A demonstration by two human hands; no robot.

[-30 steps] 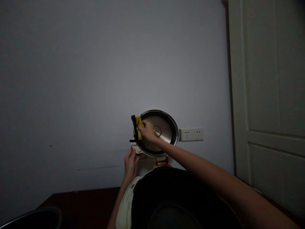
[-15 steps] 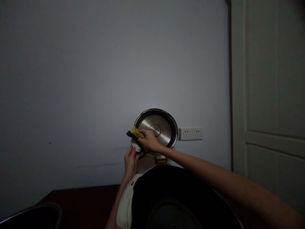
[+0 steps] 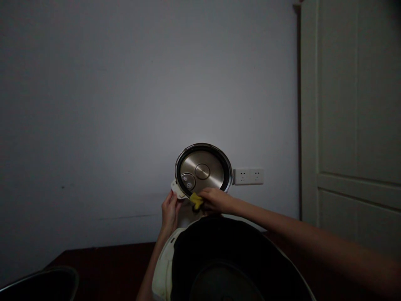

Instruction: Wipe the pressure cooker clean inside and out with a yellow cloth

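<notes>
Where the cooker [image 3: 162, 267] comes closest to me: its bottom is cut off by the lower edge, and its black hollow [image 3: 219, 244] opens toward me, so dark that only a faint round shape shows on the floor.
Dark vessel [image 3: 46, 285]: lower left corner, mostly out of frame; little more than its curved rim can be made out.
Table [image 3: 119, 265]: dark reddish, running beneath, deep in shadow.
My right hand [image 3: 217, 200]: reaching across from the right, closed on the cloth [image 3: 196, 200], some fingers hidden.
Cloth: bunched, yellow with a dark, blurred part below, poking leftward out of my grip at the lower rim of the lid [image 3: 203, 169]; I cannot tell whether it touches the rim, nor which way its long axis runs.
My left hand [image 3: 169, 209]: thumb and fingers pinched on the white tab [image 3: 177, 189] at the lid's lower left, covering part of it.
Lid: raised beyond the hollow, metal inner face toward me; it looks wider than tall, long axis sloping slightly down to the right. My right hand hides where it meets the cooker.
Sockets [image 3: 249, 176]: on the wall [image 3: 125, 104], just right of the lid.
Door [image 3: 336, 117]: far right, cut off above and at the side.
</notes>
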